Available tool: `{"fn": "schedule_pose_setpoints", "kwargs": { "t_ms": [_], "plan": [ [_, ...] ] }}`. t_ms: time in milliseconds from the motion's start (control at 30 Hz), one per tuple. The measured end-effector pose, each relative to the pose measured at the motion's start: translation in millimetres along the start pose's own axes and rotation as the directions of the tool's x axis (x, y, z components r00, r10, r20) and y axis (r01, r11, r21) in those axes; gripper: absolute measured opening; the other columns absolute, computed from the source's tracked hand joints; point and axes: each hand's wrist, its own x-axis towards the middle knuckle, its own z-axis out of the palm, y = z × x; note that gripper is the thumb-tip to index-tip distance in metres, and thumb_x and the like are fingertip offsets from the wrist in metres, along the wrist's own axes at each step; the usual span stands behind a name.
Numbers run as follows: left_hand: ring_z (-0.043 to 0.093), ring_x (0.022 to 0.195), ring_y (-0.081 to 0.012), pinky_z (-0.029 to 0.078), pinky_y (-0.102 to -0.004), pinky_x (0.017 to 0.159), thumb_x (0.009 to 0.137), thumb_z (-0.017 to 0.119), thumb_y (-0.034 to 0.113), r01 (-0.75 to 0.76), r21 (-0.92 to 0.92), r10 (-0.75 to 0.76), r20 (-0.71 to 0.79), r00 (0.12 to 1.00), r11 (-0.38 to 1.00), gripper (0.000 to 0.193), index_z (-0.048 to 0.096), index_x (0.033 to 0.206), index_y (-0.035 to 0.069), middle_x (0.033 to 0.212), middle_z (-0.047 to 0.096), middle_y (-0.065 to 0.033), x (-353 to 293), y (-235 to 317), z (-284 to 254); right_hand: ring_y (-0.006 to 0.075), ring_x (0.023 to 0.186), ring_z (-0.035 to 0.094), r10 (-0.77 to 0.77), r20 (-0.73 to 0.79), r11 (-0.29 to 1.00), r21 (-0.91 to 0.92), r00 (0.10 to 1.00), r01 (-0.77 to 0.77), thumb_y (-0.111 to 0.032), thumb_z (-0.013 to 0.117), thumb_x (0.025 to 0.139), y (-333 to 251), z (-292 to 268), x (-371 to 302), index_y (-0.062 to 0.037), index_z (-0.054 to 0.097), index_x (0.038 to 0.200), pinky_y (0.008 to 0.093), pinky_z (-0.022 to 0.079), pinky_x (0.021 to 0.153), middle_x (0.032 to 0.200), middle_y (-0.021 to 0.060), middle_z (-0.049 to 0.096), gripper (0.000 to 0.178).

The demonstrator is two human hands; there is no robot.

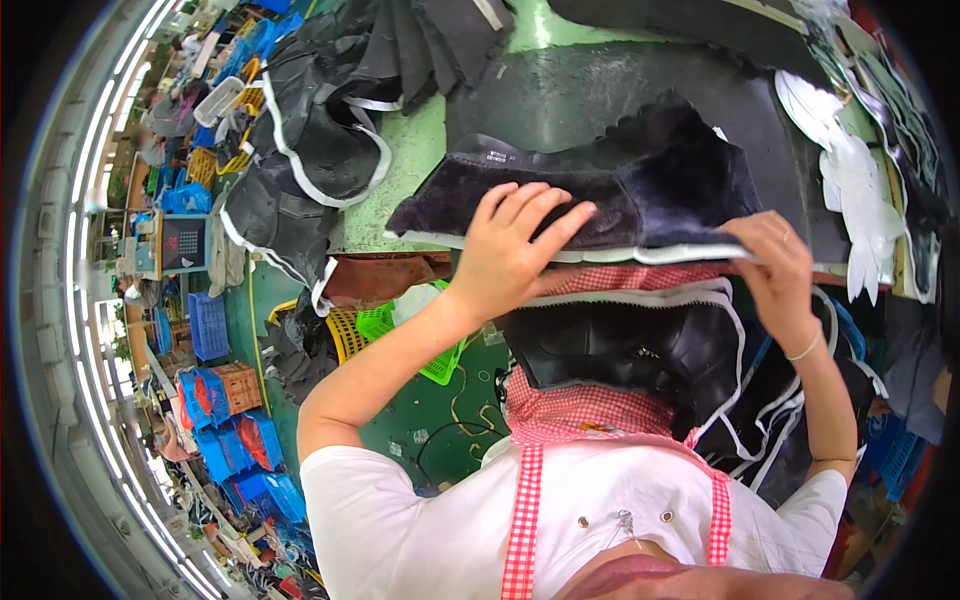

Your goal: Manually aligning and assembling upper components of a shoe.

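Observation:
A black plush-faced piece [590, 205], perhaps leather-backed, lies on the dark work surface in front of me. Along its near edge runs a white strip [620, 254]. My left hand [512, 240] rests on the near left part of the piece, fingers stretched out and slightly apart. At the right end my right hand [778, 262] pinches the corner of the strip between thumb and fingers. Below the table edge, a shiny black piece with white edging [620, 340] lies across my lap, over a red checked apron [590, 408].
Black pieces with white edging [310, 140] hang over the table's left side. White cut pieces [855, 190] lie at the right. A green basket [440, 362] and a yellow basket [346, 335] stand below on the left. Blue crates [225, 440] line the far left floor.

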Motion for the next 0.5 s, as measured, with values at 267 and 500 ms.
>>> {"fn": "schedule_pose_setpoints", "kwargs": {
  "t_ms": [267,500],
  "plan": [
    [0.064,0.07,-0.0252,0.048,-0.0329,0.065,0.064,0.087,0.019,0.039,-0.269,0.062,0.358,0.932,0.962,0.032,0.07,0.086,0.001,0.072,0.065,-0.0096,53.4,3.3,-106.5,0.0108,0.091,0.061,0.645,0.303,0.614,0.34,0.701,-0.712,-0.015,0.074,0.081,-2.8,-91.1,14.5,0.0042,0.064,0.109,0.0273,0.049,0.084,0.097,0.0039,0.068,0.035],
    [0.057,0.065,-0.0108,0.046,-0.0285,0.061,0.075,0.081,0.034,0.409,-0.592,0.121,0.656,0.745,0.695,0.04,0.071,0.095,0.0,0.072,0.066,-0.0088,81.0,12.3,-73.0,0.015,0.084,0.063,0.112,0.61,0.895,0.281,0.785,-0.346,-0.028,0.083,0.074,-39.3,-27.2,48.7,0.0033,0.064,0.109,0.0313,0.048,0.077,0.088,0.0082,0.067,0.05]
  ]
}}
